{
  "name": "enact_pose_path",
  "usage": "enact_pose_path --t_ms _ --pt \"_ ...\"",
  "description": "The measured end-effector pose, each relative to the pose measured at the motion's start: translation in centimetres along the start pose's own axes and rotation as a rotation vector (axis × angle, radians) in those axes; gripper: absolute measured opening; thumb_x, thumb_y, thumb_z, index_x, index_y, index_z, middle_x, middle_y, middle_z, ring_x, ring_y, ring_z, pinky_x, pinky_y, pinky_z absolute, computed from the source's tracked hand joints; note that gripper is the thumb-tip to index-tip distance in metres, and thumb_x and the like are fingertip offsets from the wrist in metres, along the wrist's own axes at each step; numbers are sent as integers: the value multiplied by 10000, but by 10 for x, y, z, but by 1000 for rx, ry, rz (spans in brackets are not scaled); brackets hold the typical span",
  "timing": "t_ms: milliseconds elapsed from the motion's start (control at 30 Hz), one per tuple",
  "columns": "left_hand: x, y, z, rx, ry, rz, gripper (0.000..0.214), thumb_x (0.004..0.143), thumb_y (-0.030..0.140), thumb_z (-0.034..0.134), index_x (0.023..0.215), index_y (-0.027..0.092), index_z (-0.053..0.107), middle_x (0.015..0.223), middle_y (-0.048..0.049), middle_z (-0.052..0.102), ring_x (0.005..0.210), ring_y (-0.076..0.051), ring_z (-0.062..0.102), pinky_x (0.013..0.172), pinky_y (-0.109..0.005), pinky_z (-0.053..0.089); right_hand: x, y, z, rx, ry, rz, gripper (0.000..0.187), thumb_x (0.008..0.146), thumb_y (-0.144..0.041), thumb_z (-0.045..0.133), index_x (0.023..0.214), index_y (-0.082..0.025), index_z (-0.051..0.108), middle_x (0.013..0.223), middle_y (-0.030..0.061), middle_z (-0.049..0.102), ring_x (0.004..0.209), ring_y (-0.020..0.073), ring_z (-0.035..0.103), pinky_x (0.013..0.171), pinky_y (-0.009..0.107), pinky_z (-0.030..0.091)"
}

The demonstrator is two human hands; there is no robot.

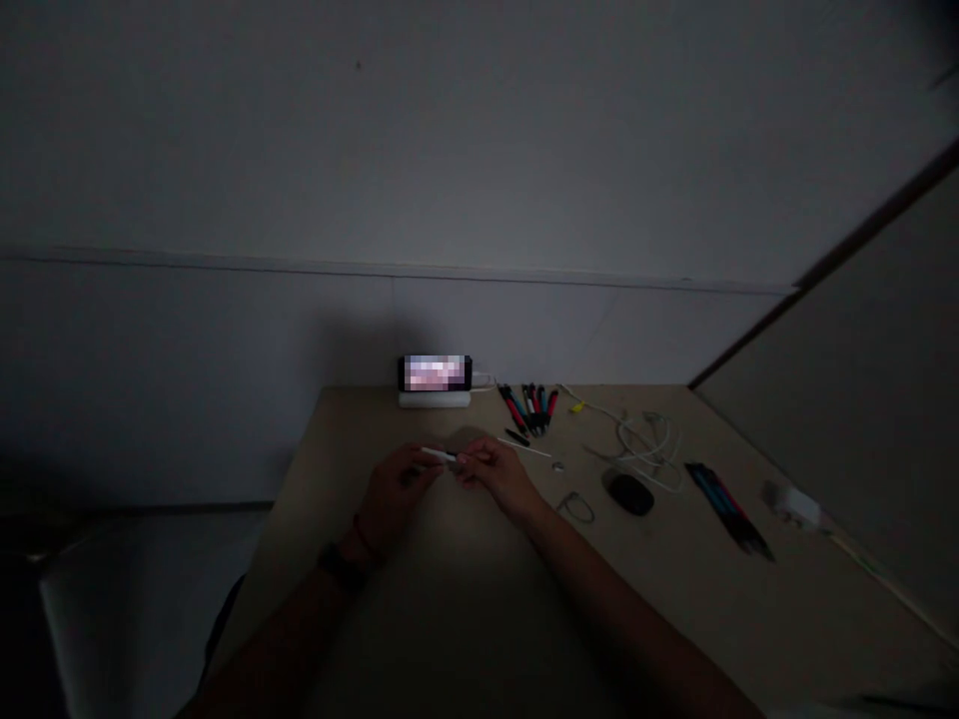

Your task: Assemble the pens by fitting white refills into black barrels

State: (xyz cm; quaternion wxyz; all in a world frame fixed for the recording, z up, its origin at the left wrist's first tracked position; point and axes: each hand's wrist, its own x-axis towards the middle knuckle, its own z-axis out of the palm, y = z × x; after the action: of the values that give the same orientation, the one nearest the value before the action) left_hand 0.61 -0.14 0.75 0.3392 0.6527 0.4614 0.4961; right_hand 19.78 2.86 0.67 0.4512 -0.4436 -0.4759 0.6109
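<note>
Tube (437, 454), white and slim: held above the table (352, 414) between our two hands. Our left hand (394, 487): fingertips pinched together on the white length. Our right hand (495, 474): fingertips pinched together at the dark end. Also before us: one thin white rod (525, 447) and one black piece (516, 436), just beyond the right hand; grouped pens (535, 407); dark mouse (630, 493), farther right; lit phone (435, 372) near the wall (524, 330).
</note>
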Motion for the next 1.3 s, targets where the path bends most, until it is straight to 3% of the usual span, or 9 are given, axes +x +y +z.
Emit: enact_pose_path --t_ms 133,300,500,767,1000,1133,1200,1300 --pt "1 1 -1 7 -2 -1 176 894 373 678 882 204 730 1081 -81 753 995 -221 714 853 -350 578 -1 7 3 -151 -119 -132 329 664 -483 853 699 -207 677 618 -9 682 552 148 610 535 263 466" --pt "1 -2 -1 27 3 -7 164 875 369 697 886 206 716 1043 -83 750 992 -227 710 852 -373 584 -2 12 4 -336 -121 -306 233 737 -442 812 718 -224 734 682 0 696 627 167 618 585 274 467" --pt "2 0 -2 69 39 -18 226 908 419 651 888 199 696 1038 -88 734 1000 -220 696 793 -328 579 -4 6 3 -440 -98 -364 172 804 -396 747 742 -236 759 637 -7 669 585 159 584 538 247 419" --pt "3 4 -2 58 68 -38 292 953 462 581 854 196 650 979 -76 730 931 -205 690 807 -330 562 2 -1 -10 -560 61 -414 149 822 -326 705 733 -211 735 642 -3 654 580 155 554 556 257 392" --pt "3 3 -1 1 51 -62 268 945 427 592 828 191 636 972 -75 721 904 -198 681 766 -315 555 3 2 -16 -728 31 -460 129 862 -282 666 769 -214 724 711 12 669 633 169 589 613 275 423" --pt "3 5 -1 22 63 -51 270 955 420 582 830 187 638 976 -75 722 920 -195 675 807 -320 542 6 -7 -33 -985 221 -406 91 868 -201 651 855 -193 741 905 79 697 798 214 647 746 314 459" --pt "4 6 -1 31 71 -53 289 953 432 585 814 185 636 955 -69 720 918 -193 673 816 -319 534 7 -14 -42 -1132 320 -297 135 885 -205 649 968 -170 750 1035 125 683 879 238 659 791 327 461" --pt "4 8 0 19 81 -61 312 945 450 593 794 180 636 925 -65 716 899 -193 671 799 -311 528 5 -26 -49 -1296 364 -118 221 933 -244 608 1090 -151 733 1123 144 651 948 246 661 818 320 461"
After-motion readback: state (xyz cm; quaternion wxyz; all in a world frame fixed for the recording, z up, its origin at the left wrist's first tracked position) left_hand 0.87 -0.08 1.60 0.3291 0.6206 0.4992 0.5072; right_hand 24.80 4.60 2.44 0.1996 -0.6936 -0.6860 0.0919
